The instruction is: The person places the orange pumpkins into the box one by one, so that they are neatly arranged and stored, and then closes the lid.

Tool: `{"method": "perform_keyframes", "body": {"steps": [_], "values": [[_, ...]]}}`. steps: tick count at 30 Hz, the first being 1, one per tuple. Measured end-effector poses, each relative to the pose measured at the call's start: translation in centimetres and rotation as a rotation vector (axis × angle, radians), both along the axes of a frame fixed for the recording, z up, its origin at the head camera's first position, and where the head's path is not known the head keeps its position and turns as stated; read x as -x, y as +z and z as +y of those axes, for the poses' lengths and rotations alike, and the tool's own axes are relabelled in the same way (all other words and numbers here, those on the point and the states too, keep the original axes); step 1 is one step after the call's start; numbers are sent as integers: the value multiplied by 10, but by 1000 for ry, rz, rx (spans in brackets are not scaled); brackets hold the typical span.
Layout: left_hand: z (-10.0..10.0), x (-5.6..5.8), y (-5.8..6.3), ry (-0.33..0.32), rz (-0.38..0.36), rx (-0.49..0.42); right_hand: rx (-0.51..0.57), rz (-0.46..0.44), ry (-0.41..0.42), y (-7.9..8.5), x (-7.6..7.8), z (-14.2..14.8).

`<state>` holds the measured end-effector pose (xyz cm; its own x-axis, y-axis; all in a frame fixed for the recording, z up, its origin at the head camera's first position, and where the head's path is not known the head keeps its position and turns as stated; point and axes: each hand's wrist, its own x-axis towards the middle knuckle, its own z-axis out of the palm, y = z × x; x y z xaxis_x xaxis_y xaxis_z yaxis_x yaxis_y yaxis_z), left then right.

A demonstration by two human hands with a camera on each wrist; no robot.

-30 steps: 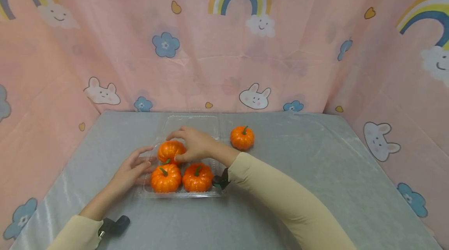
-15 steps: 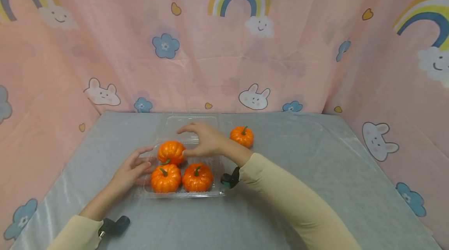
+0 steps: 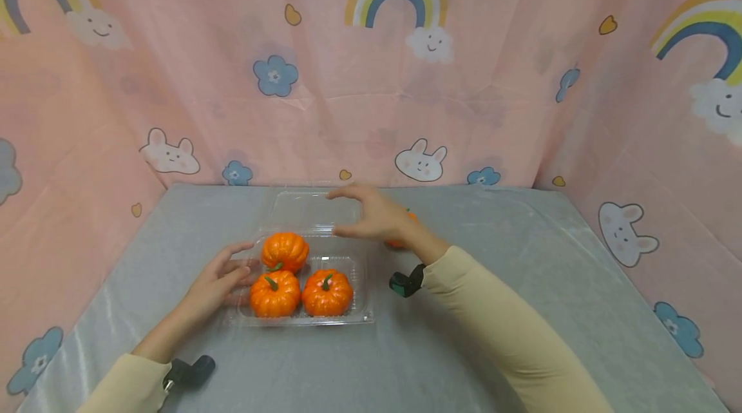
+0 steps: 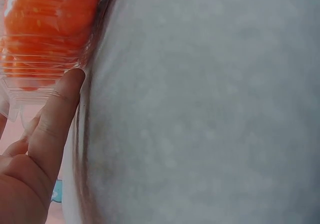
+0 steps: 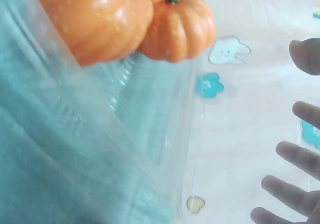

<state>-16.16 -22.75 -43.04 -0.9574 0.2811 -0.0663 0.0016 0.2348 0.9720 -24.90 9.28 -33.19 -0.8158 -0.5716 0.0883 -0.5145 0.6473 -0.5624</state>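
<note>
A clear plastic clamshell box (image 3: 307, 321) with its lid (image 3: 304, 210) folded back holds three small orange pumpkins. One pumpkin (image 3: 275, 294) is front left, another (image 3: 327, 293) front right, and a third (image 3: 285, 251) lies tipped at back left, its stem toward me. My left hand (image 3: 217, 281) rests along the box's left side, fingers extended; in the left wrist view a fingertip (image 4: 75, 77) touches the ribbed wall. Over the lid's right part, my right hand (image 3: 373, 213) hovers with fingers spread and nothing in it. Behind that hand, a fourth pumpkin (image 3: 395, 244) is mostly hidden.
A grey cloth (image 3: 510, 271) covers the table. Pink printed curtains (image 3: 493, 78) enclose its back and sides. Black wrist cameras (image 3: 408, 281) are strapped to both wrists. The back-right part of the box shows bare plastic.
My right hand has let go of the back-left pumpkin and moved right and back, now covering most of the pumpkin outside the box. The left hand has stayed at the box's side.
</note>
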Motion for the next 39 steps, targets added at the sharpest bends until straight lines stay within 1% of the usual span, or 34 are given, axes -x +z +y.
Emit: {"method": "perform_keyframes", "body": {"steps": [7, 11, 17, 26, 30, 34, 39], "values": [[0, 1, 0, 5, 1, -2, 50, 58, -44, 4, 9, 19], [-1, 1, 0, 7, 2, 8, 55, 43, -93, 2, 14, 32], [-1, 2, -2, 5, 4, 23, 54, 5, -195, -1, 16, 51], [-1, 1, -1, -1, 11, 19, 71, -52, -301, -16, 22, 80], [-1, 1, -3, 4, 3, 16, 69, -83, -328, -25, 26, 91], [-1, 2, -4, 4, 8, 18, 81, -96, -329, -33, 26, 99], [-1, 2, -5, 2, 11, 14, 95, -70, -310, -44, 28, 107]]}}
